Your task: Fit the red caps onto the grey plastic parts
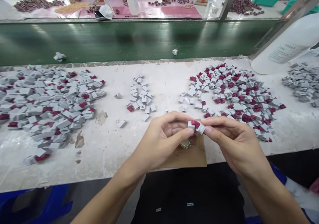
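The grey-and-red piece (195,124) sits above the brown board (196,152), near the tabletop's (112,154) near edge, the left hand (159,141) and right hand (231,141) each pinching one end in a fingertip grip. Beneath it lies a bottle cap (185,143). A small cluster (143,96) and a right pile (239,91) bound the hands; bare surface separates the cluster from the left pile (50,101).

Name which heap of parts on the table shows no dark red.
The far-right heap, by the white bottle, shows only grey; the left heap, middle heap and centre-right heap all include dark red.
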{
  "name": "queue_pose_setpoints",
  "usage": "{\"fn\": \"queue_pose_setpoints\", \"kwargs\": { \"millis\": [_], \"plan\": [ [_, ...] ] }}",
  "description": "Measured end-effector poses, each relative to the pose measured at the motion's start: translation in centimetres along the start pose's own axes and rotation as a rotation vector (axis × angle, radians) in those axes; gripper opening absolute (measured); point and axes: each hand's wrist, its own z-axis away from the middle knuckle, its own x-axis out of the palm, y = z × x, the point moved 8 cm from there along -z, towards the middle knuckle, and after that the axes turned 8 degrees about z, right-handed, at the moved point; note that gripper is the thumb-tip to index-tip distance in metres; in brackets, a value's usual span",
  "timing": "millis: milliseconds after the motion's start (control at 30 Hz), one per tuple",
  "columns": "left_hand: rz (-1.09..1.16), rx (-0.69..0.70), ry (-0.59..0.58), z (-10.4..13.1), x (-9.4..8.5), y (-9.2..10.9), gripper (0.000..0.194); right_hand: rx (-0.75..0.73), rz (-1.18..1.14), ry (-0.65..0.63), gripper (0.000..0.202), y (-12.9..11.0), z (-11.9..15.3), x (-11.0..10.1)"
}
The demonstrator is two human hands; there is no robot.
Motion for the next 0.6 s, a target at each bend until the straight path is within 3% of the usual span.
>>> {"fn": "queue_pose_setpoints", "kwargs": {
  "millis": [167,267,333,433,533,600],
  "plan": [
    [-0.156,0.041,0.0,-0.5,-0.5,1.9,0.014,-0.073,0.133,-0.078,0.009,-2.7,-1.6,0.5],
    [-0.36,0.082,-0.004,-3.2,-2.4,4.5,0.014,-0.078,0.276,-0.208,0.015,-4.1,-6.2,2.1],
    [-0.614,0.163,0.105,-6.3,-5.3,7.4,0.01,-0.102,0.488,-0.249,0.019,-4.7,-11.4,3.7],
    [-0.891,0.268,0.424,-11.6,-11.2,12.1,0.007,-0.176,0.889,0.013,0.024,-5.8,-21.5,5.5],
    [-0.9,0.195,0.677,-16.6,-17.0,14.1,0.009,-0.17,0.999,0.097,0.028,-5.3,-30.2,9.1],
    [-0.876,0.154,0.763,-19.1,-19.6,14.3,0.01,-0.176,1.025,0.094,0.03,-4.5,-33.8,11.3]
  ]
}}
